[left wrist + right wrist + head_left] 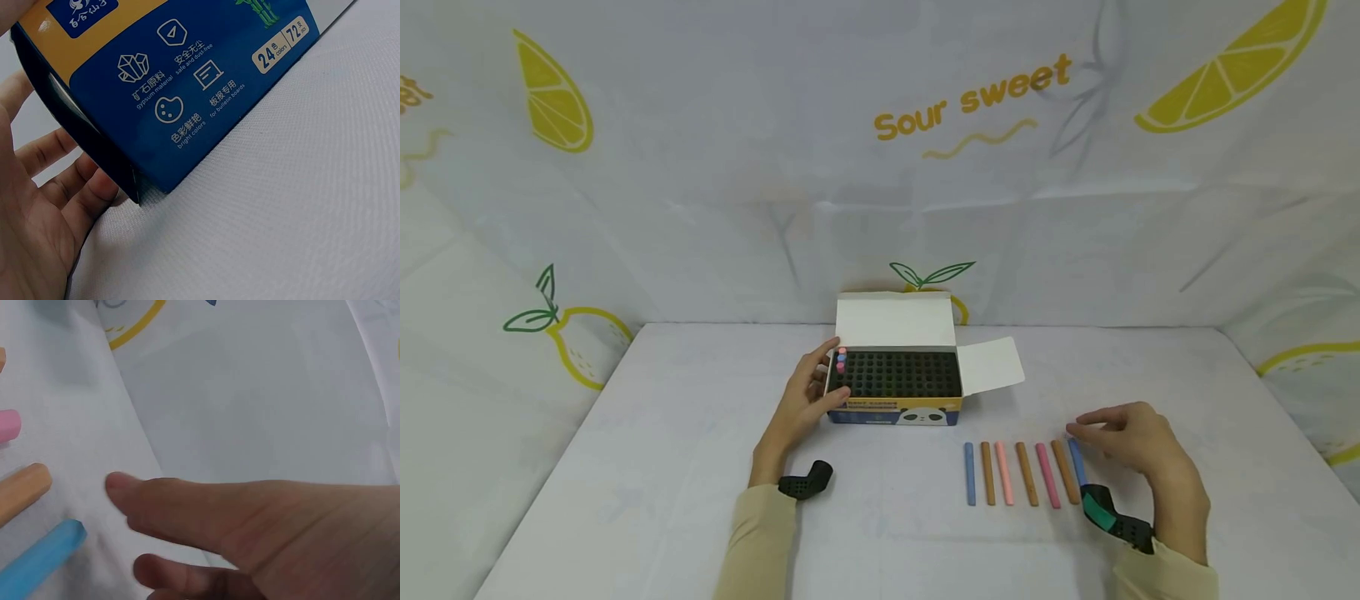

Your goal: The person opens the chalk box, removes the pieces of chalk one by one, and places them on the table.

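Note:
An open chalk box (895,383) with a black hole tray and a blue and yellow side (187,94) stands at the table's middle. Three chalk ends (841,359) stick up in its left corner. My left hand (805,398) holds the box's left end, fingers and thumb curved around it. Several chalk sticks (1022,473) lie in a row in front of the box, to its right. My right hand (1131,437) hovers over the row's right end, fingers loosely extended, just above the rightmost blue chalk (37,562), which lies beside an orange chalk (22,487).
The box lid (895,319) stands up at the back and a side flap (991,365) sticks out to the right. A lemon-print cloth backdrop (925,125) walls the table on three sides. White table surface (662,467) spreads around the box.

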Tool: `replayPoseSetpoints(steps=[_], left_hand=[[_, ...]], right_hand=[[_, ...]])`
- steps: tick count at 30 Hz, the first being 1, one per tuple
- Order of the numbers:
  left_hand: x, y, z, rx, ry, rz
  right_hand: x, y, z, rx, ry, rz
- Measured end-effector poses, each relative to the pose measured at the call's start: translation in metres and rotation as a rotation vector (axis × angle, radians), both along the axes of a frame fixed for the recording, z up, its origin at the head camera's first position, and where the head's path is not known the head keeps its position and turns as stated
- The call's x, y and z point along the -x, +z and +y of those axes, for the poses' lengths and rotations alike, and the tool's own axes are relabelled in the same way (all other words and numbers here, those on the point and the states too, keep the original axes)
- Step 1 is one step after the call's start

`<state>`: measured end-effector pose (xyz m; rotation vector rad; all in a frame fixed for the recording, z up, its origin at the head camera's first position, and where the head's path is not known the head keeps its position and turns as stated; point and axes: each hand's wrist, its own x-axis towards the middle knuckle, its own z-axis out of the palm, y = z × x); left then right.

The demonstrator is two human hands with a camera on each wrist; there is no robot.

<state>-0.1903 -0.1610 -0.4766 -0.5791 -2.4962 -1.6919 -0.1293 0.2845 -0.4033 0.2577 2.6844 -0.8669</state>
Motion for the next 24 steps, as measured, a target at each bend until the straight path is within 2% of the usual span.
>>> replayPoseSetpoints(steps=[6,14,17,20,24], left_hand=[[0.0,0.0,0.0,-0.003,-0.002,-0.006],[0.001,-0.001,0.0,-0.001,0.0,-0.001],[0.001,0.0,0.0,-0.002,-0.001,-0.006],[0.0,0.001,0.0,-0.005,-0.002,-0.014],[0.0,0.002,0.001,-0.008,-0.001,-0.008]], right_hand=[[-0.002,0.005,-0.003,-0.016,-0.028,0.18],[-0.005,0.008,-0.019,0.004,-0.196,0.539],[-0.004,0.014,-0.026,0.068,-0.279,0.657],[-0.003,0.02,-0.035,0.167,-0.352,0.736],[0.0,0.027,-0.048,0.278,-0.373,0.815]])
